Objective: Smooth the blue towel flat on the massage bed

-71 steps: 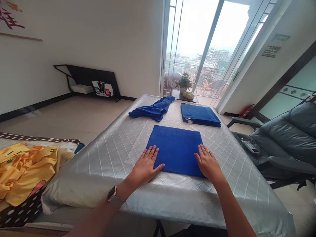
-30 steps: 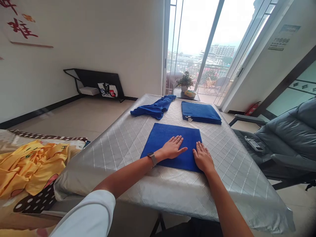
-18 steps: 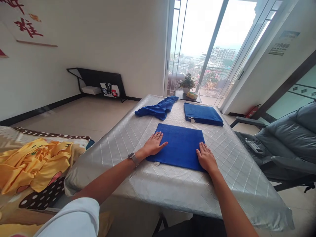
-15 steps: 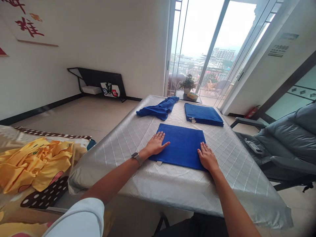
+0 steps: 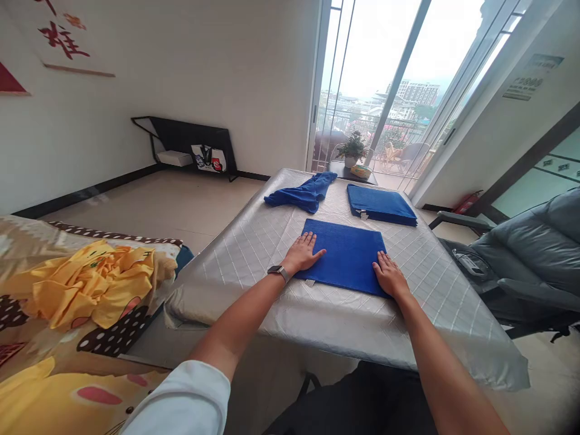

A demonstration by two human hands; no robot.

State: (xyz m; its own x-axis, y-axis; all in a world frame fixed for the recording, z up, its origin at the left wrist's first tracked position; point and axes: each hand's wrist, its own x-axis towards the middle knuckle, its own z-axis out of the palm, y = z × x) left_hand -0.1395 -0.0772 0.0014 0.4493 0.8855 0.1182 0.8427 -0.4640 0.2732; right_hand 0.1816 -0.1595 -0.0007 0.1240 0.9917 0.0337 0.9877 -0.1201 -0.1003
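On silver cover: flat, rectangular blue cloth (image 5: 344, 257).

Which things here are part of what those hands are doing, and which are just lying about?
In use: flat blue cloth, left hand and right hand flat at opposite edges; silver-covered table beneath; probably the folded blue stack and crumpled blue cloth too.

Apparently just lying about: yellow fabric, potted plant, gray armchair, patterned bag, fire extinguisher.
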